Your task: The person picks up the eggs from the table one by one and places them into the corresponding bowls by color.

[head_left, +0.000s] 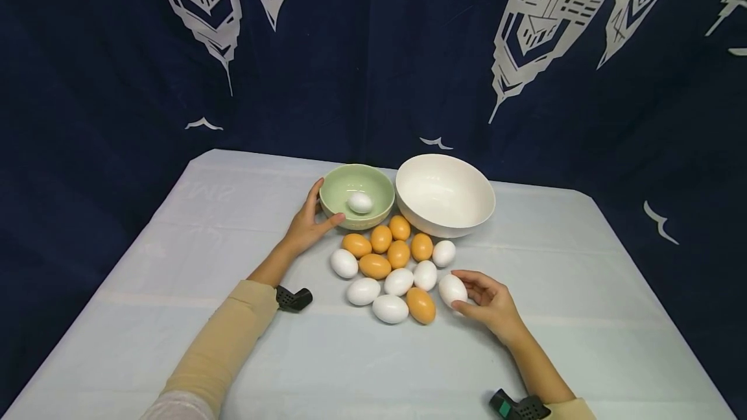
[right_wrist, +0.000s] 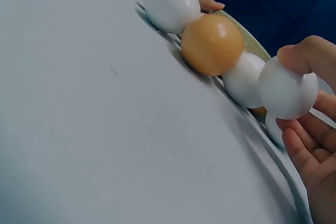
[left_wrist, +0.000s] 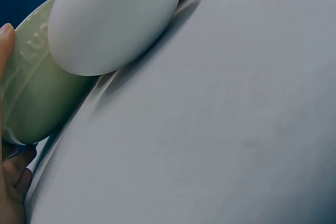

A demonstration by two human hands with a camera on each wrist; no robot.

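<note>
From where I stand, the person's left arm reaches farther out, and the left hand [head_left: 306, 224] is spread along the side of a glossy, round, pale-green bowl [head_left: 334, 192]. The right hand [head_left: 491, 306] is nearer the body, angled inward across the white cloth [head_left: 583, 316].

The green bowl, at the left hand's fingers, has one smooth white egg [head_left: 360, 202] in it. Just beside that, ahead of the right hand, is a larger glossy white round bowl [head_left: 445, 190].

The left hand holds the green bowl, thumb at the near rim and fingers round the outer wall. The right hand's thumb and fingertips pinch another smooth white egg [head_left: 452, 290]; I can't tell whether it touches the cloth. Between the hands lie smooth orange eggs [head_left: 375, 266] and more white eggs [head_left: 363, 291], loosely bunched, with one orange egg near the right hand.
</note>
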